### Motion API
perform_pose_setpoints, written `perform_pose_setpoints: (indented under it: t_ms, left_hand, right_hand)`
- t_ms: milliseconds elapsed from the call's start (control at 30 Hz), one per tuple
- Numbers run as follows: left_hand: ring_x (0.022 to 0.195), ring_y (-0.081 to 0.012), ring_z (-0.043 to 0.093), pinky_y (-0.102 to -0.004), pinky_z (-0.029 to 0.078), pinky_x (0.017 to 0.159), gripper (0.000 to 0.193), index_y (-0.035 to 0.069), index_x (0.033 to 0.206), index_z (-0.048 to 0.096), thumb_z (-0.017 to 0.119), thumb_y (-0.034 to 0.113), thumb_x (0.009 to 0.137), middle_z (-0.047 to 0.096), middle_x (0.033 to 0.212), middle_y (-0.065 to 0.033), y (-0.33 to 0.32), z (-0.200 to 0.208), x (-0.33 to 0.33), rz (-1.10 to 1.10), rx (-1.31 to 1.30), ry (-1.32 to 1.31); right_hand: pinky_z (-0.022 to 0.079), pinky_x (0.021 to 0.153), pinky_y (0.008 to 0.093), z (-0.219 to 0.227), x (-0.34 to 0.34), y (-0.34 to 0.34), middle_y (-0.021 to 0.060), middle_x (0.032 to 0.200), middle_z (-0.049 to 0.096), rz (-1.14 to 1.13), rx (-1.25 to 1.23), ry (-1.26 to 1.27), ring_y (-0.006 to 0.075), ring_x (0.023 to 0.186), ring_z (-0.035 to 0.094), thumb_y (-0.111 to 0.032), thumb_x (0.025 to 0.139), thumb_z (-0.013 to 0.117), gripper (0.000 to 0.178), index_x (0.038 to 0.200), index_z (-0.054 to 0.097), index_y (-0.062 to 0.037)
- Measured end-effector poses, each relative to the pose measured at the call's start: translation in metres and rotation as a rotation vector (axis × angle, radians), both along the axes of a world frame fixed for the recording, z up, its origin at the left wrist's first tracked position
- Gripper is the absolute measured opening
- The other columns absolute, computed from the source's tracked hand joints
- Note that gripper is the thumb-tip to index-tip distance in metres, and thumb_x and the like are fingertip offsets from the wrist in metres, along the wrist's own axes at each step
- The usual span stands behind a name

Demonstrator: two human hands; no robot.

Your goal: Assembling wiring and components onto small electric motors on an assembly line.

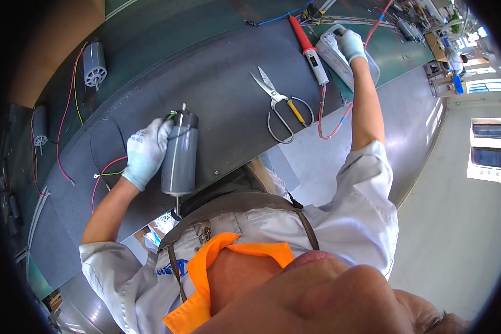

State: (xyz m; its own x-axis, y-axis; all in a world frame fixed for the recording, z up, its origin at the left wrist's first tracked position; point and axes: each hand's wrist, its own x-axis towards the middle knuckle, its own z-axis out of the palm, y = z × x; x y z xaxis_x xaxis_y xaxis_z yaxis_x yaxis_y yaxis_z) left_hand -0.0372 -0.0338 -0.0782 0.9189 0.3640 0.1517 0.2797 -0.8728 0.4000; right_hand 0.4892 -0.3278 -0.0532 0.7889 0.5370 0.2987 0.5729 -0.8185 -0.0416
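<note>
My left hand (149, 149), in a white work glove, is wrapped around the upper side of a grey cylindrical electric motor (182, 158). The motor stands roughly upright near the bench's front edge, a metal shaft protruding at each end; a green-yellow wire shows by the fingers. Far to the right, my gloved right hand (352, 45) reaches into a pale plastic bin (339, 61). Its fingers are bent around something dark at the bin's far end, too small to name. Between the hands lie metal scissors (275, 97) with spread blades and a yellow-wrapped handle, beside a red-and-white corded hand tool (309, 51).
Two more grey motors with loose wires, one nearer (94, 64) and one farther left (40, 127), are on the dark workbench (217, 67). Red, black and green-yellow leads trail left of my left hand. The tool's red cord (332, 133) loops over the front edge.
</note>
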Motion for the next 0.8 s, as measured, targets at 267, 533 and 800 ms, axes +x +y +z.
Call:
perform_pose_setpoints:
  t_ms: [267,533,800]
  left_hand:
    - [0.07,-0.0396,0.067,-0.0484,0.051,0.061,0.027,0.005,0.103,0.06,0.053,0.031,0.102,0.067,0.078,-0.0202,-0.031,-0.002,-0.007,-0.05,0.017,0.052]
    - [0.071,-0.0385,0.067,-0.0474,0.051,0.061,0.029,0.004,0.103,0.06,0.053,0.033,0.102,0.067,0.078,-0.0198,-0.034,0.006,0.0,-0.074,0.019,0.121]
    - [0.075,-0.0438,0.064,-0.0483,0.049,0.066,0.04,0.002,0.099,0.067,0.053,0.039,0.102,0.066,0.083,-0.0234,-0.013,0.028,0.006,-0.161,-0.252,0.287]
  right_hand:
    - [0.054,0.089,0.0425,-0.023,0.016,0.012,0.0194,0.105,0.072,-0.001,-0.274,0.162,0.0348,0.1,0.07,-0.025,0.084,0.07,0.026,0.106,0.077,-0.0145]
    - [0.055,0.083,0.0376,-0.031,0.02,-0.025,0.0139,0.097,0.075,-0.078,0.186,0.21,0.028,0.089,0.073,-0.027,0.084,0.074,0.025,0.107,0.078,-0.0197]
    - [0.051,0.077,0.0303,0.025,-0.058,-0.002,0.0081,0.095,0.074,0.257,0.533,0.115,0.0162,0.08,0.065,-0.017,0.085,0.073,0.025,0.106,0.076,-0.0052]
